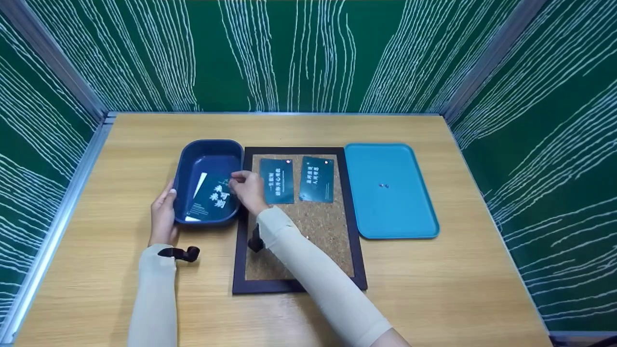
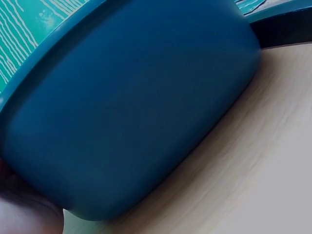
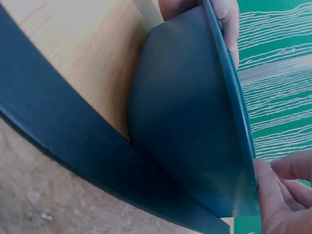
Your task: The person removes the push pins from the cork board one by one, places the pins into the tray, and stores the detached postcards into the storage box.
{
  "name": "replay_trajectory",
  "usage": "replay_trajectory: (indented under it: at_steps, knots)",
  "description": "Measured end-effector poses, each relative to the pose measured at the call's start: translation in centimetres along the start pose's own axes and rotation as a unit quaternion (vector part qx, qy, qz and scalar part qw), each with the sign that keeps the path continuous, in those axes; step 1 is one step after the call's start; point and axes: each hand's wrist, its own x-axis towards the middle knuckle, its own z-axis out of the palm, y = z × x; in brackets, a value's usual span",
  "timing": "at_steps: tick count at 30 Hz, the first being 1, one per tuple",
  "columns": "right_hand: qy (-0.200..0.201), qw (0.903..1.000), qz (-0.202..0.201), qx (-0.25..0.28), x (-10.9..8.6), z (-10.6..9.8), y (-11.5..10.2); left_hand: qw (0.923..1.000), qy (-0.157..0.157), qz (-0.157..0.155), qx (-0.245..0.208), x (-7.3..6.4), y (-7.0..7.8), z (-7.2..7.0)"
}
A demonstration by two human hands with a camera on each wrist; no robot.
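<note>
head view: the left hand (image 1: 164, 214) grips the outer side of the blue bin (image 1: 207, 159), thumb at the rim; the right hand (image 1: 249, 190), fingers drawn narrow, appears from where i stand to pinch the right edge of the loose card (image 1: 212, 200) inside that bin; done: the left card (image 1: 277, 182) and the right card (image 1: 316, 180) lie side by side on the upper cork board (image 1: 328, 226), each with a bright dot near its top right corner, judged a pin; outstanding: the loose card is not on the board, and small pins (image 1: 383, 185) sit on the tray (image 1: 393, 212); hard to make out: how many sheets lie under the loose card; the right sleeve covers some lower cork; left wrist view: the bin wall hides the contents; right wrist view: the grasp itself is obscured.
</note>
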Motion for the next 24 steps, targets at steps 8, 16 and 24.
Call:
replay_trajectory:
  at_steps: [8, 16, 24]
  knots:
    - [-0.008, 0.9953, 0.026, 0.093, 0.02, -0.04, 0.11, 0.9993, 0.006, 0.009, 0.035, 0.17, 0.10, 0.01]
    - [-0.020, 0.9970, 0.022, 0.071, -0.09, -0.27, -0.11, 0.9915, 0.017, 0.018, 0.128, 0.09, 0.76, 0.15]
    - [-0.042, 0.9934, 0.052, 0.093, 0.07, -0.73, -0.14, 0.9696, 0.025, 0.046, 0.239, 0.18, 0.84, 0.25]
